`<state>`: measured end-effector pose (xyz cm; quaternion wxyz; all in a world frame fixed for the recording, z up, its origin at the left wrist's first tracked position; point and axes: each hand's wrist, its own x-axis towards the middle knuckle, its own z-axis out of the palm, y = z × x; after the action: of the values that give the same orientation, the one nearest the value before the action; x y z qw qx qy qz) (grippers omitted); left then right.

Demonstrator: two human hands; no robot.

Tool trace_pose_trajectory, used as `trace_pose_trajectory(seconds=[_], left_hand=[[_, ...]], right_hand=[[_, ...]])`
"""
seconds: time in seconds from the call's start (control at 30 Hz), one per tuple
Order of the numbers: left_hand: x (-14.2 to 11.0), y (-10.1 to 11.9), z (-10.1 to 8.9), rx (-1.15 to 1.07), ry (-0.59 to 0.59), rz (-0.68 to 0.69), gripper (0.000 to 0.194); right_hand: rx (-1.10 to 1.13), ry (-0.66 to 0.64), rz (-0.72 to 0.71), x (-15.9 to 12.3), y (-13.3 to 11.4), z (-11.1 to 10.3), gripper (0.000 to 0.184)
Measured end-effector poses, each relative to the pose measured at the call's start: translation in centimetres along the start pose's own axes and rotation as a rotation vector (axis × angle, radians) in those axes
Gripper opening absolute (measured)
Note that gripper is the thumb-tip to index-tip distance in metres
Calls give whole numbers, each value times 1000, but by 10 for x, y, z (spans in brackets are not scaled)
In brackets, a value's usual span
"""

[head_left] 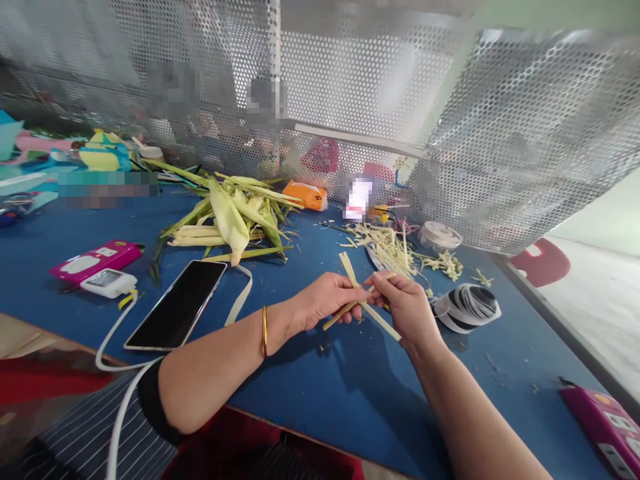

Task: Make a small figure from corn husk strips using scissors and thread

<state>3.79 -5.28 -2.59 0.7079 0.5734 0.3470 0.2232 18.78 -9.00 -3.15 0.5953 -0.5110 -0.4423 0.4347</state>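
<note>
Crossed strips of pale plant leaf (383, 321) are held between both hands above the blue table (300, 387). My left hand (334, 297), with a gold bangle at its wrist, pinches them near the crossing. From the other side, my right hand (404, 300) pinches a strip close to the same spot. The fingertips of both hands nearly meet there, and they partly hide the crossing. One strip end points up and away, another down to the right, and a third down to the left.
Green leaf stalks and husks (233, 220) lie heaped left of centre. Shredded strips (385, 245) are piled beyond my hands. A black-and-white yarn ball (467, 308), a tape roll (440, 235), a phone (177, 307) with a white cable and an orange packet (306, 195) lie around.
</note>
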Motion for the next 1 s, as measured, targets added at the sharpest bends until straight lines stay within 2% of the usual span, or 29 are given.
trace_pose_trajectory(seconds=[0.1, 0.2, 0.33, 0.37, 0.4, 0.5, 0.57, 0.67, 0.77, 0.87, 1.0], left_hand=[[1, -2, 2, 4, -1, 9, 28], [1, -1, 1, -68, 79, 12, 27], [2, 8, -7, -274, 164, 97, 23], [2, 10, -8, -315, 178, 129, 24], [2, 13, -10, -348, 190, 157, 24], [2, 16, -9, -400, 211, 202, 23], [1, 16, -7, -394, 207, 198, 23], [2, 12, -3, -368, 186, 217, 22], [4, 9, -2, -352, 175, 256, 26], [4, 8, -2, -345, 197, 260, 32], [1, 10, -2, -359, 227, 226, 29]], right_hand=[[21, 51, -4, 2, 4, -1, 35], [24, 97, 11, 7, 3, -7, 38], [65, 358, -26, 11, 0, -16, 42], [55, 375, -14, 11, 0, -16, 40], [22, 336, 5, 9, 1, -15, 38], [-174, 9, 39, 0, 6, -2, 37], [-284, -122, 10, -7, 11, 9, 39], [-358, -112, -104, -15, 16, 19, 37], [-381, -148, -222, -17, 18, 20, 34], [-411, -191, -267, -17, 17, 17, 34], [-431, -212, -301, -17, 15, 17, 32]])
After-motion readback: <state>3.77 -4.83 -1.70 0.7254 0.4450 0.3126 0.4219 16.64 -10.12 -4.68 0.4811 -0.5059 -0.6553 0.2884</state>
